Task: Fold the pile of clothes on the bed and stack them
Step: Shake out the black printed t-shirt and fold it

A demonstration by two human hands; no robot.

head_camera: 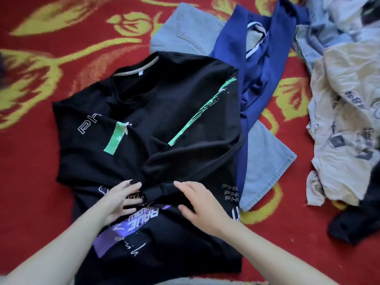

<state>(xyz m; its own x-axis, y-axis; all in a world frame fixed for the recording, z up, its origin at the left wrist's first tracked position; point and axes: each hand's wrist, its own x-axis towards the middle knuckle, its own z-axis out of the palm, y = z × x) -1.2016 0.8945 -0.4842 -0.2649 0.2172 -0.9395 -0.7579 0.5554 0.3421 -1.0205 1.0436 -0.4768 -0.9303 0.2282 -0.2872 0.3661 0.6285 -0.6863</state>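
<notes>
Nearest, the left hand [121,200] lies flat with fingers spread on the black sweatshirt [156,112], and the right hand [203,204] rests beside it with fingers nearly straight on a sleeve cuff [154,193]. Neither hand grips anything. The sweatshirt lies front up in the middle of the red flowered bedspread [61,48], both sleeves crossed in over the chest. I judge this fold about half done, as the body still needs doubling over.

Between the hands a purple print reads upside down, perhaps "RAVE", though blur makes that unsure. "PH" shows on one sleeve, and "PHU" repeats three times near the right edge.

Beyond lie a blue top [259,83] and pale jeans [185,31], seemingly set aside. Farther right a heap of clothes [345,95] waits unfolded, so most of the job remains.
</notes>
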